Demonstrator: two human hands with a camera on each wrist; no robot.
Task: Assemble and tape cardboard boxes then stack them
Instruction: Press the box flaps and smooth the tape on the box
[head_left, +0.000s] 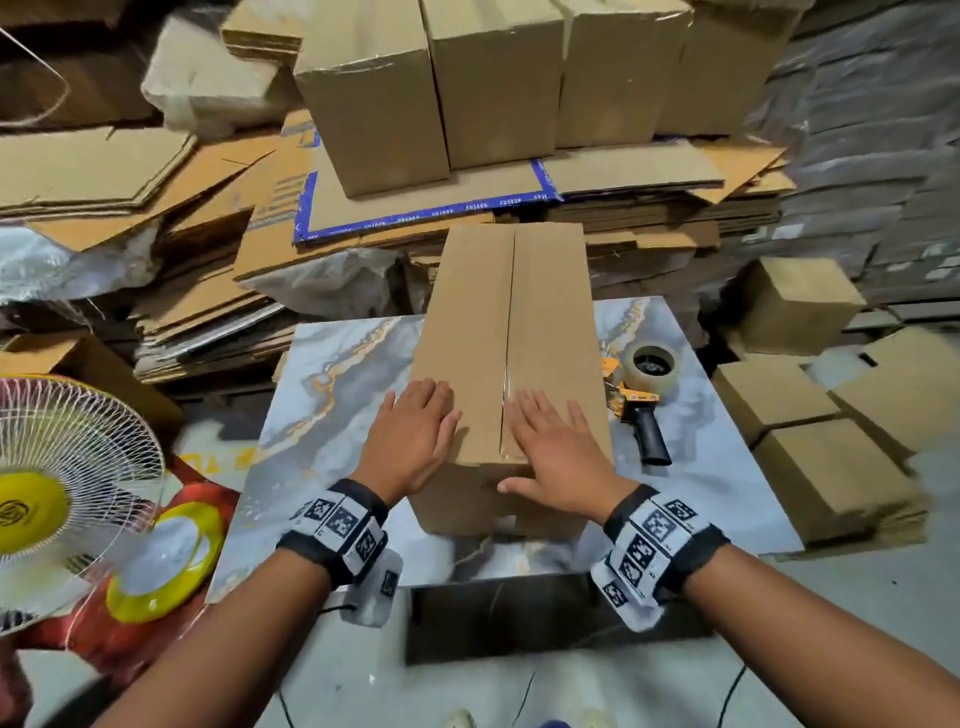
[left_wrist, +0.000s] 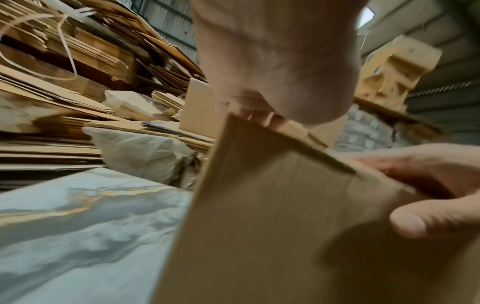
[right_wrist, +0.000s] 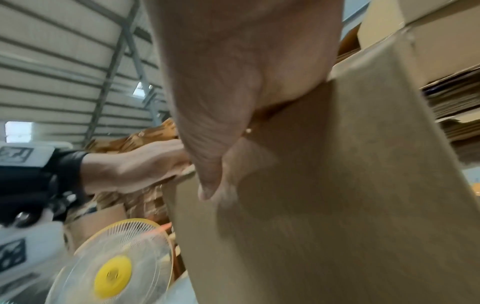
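While hands (head_left: 410, 436) flatten flaps, box (head_left: 511, 322) untaped

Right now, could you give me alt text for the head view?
Both hands, left hand and right hand, press flat on the closed flaps of a cardboard box on a marble-patterned table. A tape dispenser lies right of it.

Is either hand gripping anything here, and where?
Nothing is gripped. The left hand and right hand lie flat, fingers straight, pressing the two top flaps of the box near its close end, either side of the seam.
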